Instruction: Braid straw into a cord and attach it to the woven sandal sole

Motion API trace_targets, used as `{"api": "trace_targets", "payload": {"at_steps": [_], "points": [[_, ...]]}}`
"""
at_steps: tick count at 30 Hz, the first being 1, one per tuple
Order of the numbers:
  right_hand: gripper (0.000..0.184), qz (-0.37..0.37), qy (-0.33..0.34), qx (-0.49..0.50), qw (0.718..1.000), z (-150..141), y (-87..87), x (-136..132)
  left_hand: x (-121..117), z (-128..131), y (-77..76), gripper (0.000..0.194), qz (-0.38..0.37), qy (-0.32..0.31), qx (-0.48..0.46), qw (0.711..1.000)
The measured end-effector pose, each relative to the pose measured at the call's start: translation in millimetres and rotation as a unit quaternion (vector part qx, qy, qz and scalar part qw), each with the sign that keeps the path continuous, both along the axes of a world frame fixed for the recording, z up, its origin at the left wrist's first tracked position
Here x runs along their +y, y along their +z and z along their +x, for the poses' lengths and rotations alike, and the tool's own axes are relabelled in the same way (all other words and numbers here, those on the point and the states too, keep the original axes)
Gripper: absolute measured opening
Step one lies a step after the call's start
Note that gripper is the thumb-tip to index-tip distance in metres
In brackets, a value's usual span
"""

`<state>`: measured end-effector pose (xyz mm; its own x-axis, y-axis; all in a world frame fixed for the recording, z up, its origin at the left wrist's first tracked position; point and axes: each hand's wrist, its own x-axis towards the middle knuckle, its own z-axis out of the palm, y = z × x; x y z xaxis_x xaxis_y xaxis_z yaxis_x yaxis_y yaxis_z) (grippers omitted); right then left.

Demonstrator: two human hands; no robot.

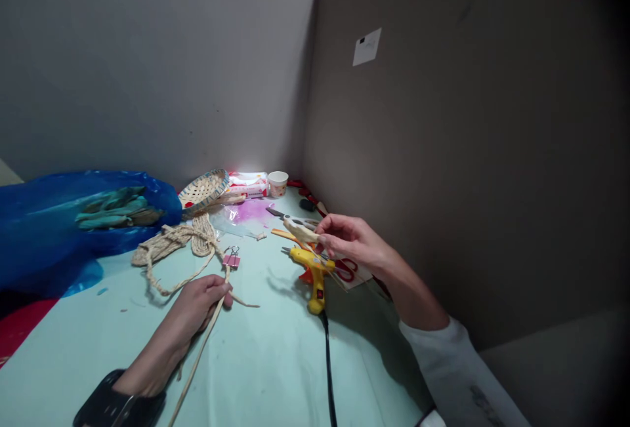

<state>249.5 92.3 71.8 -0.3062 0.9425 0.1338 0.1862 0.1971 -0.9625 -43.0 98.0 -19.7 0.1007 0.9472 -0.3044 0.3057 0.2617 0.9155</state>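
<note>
My left hand [204, 299] is closed on a pale fibre braid [197, 276], just below the pink binder clip [231, 261] clamped on it. Loose strands run from that hand toward the near edge and out to the right. Fingertips of my right hand [347, 238] pinch a pale, flat fibre strip [301, 231], held above the table. Beneath and beside it lies a yellow glue gun [315, 276] with a black cord. Red-handled scissors [348, 269] rest just right of the glue gun, partly hidden by my hand.
A blue plastic bag [44, 230] with greenish bundles fills the left. Flat braided pieces [165, 246] lie beside it. Farther back are a woven basket [204, 191], a white and red packet [249, 184] and a paper cup [278, 184]. Two walls enclose the table [256, 361].
</note>
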Motion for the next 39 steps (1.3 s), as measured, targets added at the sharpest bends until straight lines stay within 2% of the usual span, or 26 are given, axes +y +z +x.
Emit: {"api": "trace_targets", "payload": {"at_steps": [3, 7, 10, 13, 17, 21, 25, 31, 39], "points": [[0.019, -0.019, 0.022, 0.029, 0.999, -2.2, -1.8, -3.4, -0.2, 0.5, 0.4, 0.034, 0.002, 0.002, -0.006, 1.0], [0.022, -0.049, 0.097, 0.115, 0.987, -21.0, -7.6, -12.0, -2.4, 1.7, 1.8, 0.031, 0.002, 0.018, -0.02, 1.0], [0.027, -0.075, 0.111, 0.13, 0.982, -43.6, -21.7, -10.1, -5.7, 3.3, 3.6, 0.026, 0.013, 0.044, -0.038, 0.998], [0.032, -0.097, 0.102, 0.134, 0.981, -64.9, -42.9, -2.1, -8.6, 4.6, 5.7, 0.03, 0.022, 0.057, -0.057, 0.997], [0.027, -0.082, 0.067, 0.104, 0.989, -83.3, -71.2, 5.8, -9.2, 4.8, 7.8, 0.021, 0.007, 0.035, -0.082, 0.996], [0.015, -0.027, 0.049, -0.011, 0.998, -92.4, -86.8, 4.6, -8.0, 2.5, 8.6, 0.014, -0.015, 0.01, -0.093, 0.996], [0.013, -0.01, 0.057, -0.077, 0.995, -100.3, -85.9, -2.2, -8.3, 1.5, 10.8, 0.024, -0.009, 0.0, -0.097, 0.995], [0.011, -0.036, 0.069, -0.067, 0.995, -105.6, -76.5, -9.3, -7.9, 4.9, 11.1, 0.026, -0.02, -0.002, -0.112, 0.993], [0.01, 0.052, 0.03, -0.16, 0.985, -96.7, -70.1, -3.2, -8.5, 4.2, 9.7, 0.025, -0.02, 0.008, -0.074, 0.997]]}}
